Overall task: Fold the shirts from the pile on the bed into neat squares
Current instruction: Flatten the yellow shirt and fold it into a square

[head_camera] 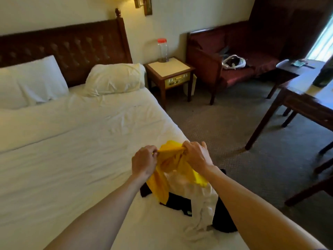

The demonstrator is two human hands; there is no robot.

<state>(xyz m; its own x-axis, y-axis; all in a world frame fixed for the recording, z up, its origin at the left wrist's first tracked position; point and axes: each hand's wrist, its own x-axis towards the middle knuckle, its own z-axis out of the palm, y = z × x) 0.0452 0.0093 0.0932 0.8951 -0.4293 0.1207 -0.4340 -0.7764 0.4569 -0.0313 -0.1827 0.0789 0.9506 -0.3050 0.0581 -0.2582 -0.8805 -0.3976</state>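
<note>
A yellow shirt point(168, 165) hangs bunched above the right edge of the bed point(72, 150). My left hand point(144, 162) pinches its upper edge on the left, and my right hand point(196, 156) grips the same edge on the right. Under it lies the pile: a white shirt point(201, 201) draped over a black garment point(180, 202). Part of the black garment is hidden behind my right forearm.
Two white pillows point(113, 79) lie at the headboard. A nightstand point(170, 74) with a red-lidded jar point(162, 50) stands right of the bed. A dark sofa point(239, 56) and a wooden table point(306, 98) stand on the carpet to the right.
</note>
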